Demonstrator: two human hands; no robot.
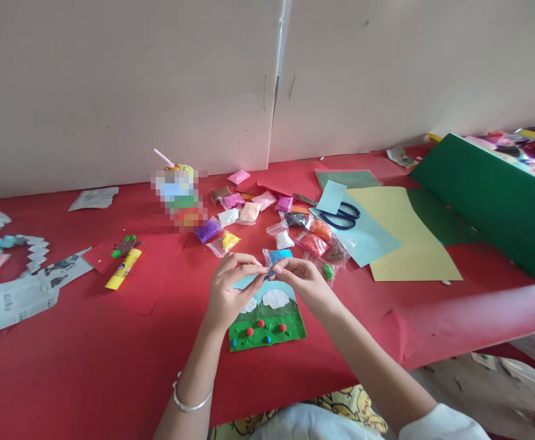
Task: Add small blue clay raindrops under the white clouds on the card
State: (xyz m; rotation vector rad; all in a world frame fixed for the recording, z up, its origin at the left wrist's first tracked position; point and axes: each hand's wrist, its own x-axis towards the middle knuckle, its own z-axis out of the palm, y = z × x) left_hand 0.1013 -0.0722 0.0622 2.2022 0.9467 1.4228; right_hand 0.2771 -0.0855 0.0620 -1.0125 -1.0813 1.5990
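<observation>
Near the front edge of the red bench [84, 379], a small clay picture [295, 326] is laid flat, its green field already studded with red balls [250, 332] and blue dots [268, 340]. Beyond these, hills [291, 310] and white clouds [275, 299] are in place; the sky [262, 289] is left plain (where visible). Over its far part, a bit of blue clay [271, 274] is pinched between the fingers of left hand [231, 287] and right hand [304, 281] — not yet set down. Farther off, clay packets [250, 212] are scattered beside scissors [352, 215].
</observation>
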